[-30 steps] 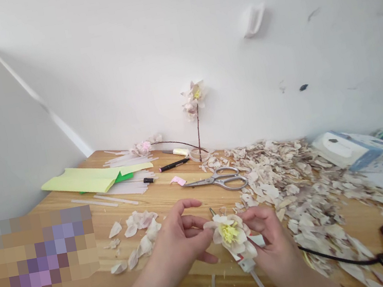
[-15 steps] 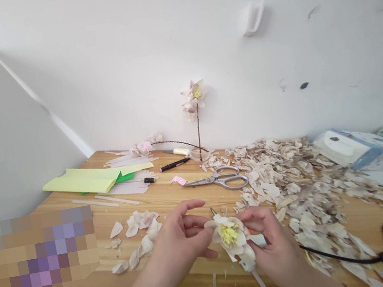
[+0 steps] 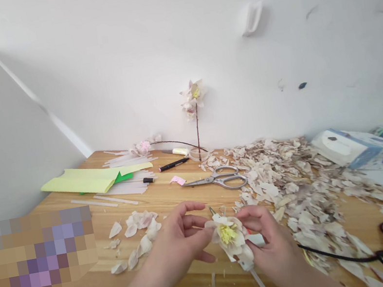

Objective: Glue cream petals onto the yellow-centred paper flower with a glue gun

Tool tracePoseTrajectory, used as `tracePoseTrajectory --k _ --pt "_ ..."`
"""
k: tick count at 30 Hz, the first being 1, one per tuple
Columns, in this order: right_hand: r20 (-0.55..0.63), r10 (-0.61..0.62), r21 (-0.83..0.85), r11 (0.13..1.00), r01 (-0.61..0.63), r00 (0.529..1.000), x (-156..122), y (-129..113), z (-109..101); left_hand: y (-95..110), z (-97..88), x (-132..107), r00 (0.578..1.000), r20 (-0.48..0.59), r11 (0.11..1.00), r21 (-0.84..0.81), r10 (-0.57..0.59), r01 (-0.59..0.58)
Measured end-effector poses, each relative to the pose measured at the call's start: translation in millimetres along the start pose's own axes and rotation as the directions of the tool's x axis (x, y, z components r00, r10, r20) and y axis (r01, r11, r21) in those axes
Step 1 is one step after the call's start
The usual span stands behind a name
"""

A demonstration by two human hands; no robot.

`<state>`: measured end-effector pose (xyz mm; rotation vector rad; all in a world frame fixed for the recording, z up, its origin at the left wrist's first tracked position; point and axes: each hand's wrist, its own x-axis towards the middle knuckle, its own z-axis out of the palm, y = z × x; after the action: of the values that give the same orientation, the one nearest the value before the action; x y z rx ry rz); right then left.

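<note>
Between my hands is a handmade flower [image 3: 228,234] with pale petals and a yellow fringed centre, facing up. My left hand [image 3: 184,239] pinches a petal at its left edge, the other fingers loosely curled. At the flower's right side, my right hand [image 3: 269,236] has thumb and fingers closed on the petals; its grip is partly hidden. Behind and below the flower is a hot glue gun [image 3: 246,263], mostly covered. Its metal nozzle points away and a clear glue stick [image 3: 263,286] trails from its back. Whether my right hand touches the gun I cannot tell.
Scissors [image 3: 216,179] lie beyond my hands. Loose petals [image 3: 141,223] are on the left, with a large petal heap [image 3: 280,167] on the right. A finished flower stem [image 3: 197,127] stands at the wall. A black cord [image 3: 360,259] loops at right, near a tissue box [image 3: 374,151].
Both hands keep hold of the flower, which has turned and shifted very slightly. The camera view has moved a little; everything else stays in place.
</note>
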<state>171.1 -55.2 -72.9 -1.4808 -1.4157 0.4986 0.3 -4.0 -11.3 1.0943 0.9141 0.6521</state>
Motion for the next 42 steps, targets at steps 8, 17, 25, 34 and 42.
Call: tracePoseTrajectory --k 8,17,25,34,42 --pt "0.056 -0.016 0.020 1.000 0.015 0.998 2.0 5.8 -2.6 4.2 -2.0 -4.1 0.999 -0.008 0.999 -0.040 -0.037 0.036" --pt "0.059 0.102 0.197 0.974 -0.112 0.993 1.4 5.5 0.2 0.5 -5.7 3.3 0.999 0.007 0.985 -0.162 -0.054 0.055" --pt "0.066 0.250 0.322 0.911 -0.258 0.966 5.3 -10.7 2.1 4.6 -2.5 -0.6 0.993 0.068 0.963 -0.248 -0.095 0.109" --pt "0.121 0.326 0.448 0.825 -0.345 0.937 10.4 -18.7 3.1 6.6 -2.2 -1.9 0.985 0.127 0.932 -0.327 -0.117 0.153" --pt "0.085 0.323 0.350 0.876 -0.332 0.943 9.1 -16.9 1.0 5.1 -4.6 -6.4 0.969 0.216 0.879 -0.430 -0.121 0.205"
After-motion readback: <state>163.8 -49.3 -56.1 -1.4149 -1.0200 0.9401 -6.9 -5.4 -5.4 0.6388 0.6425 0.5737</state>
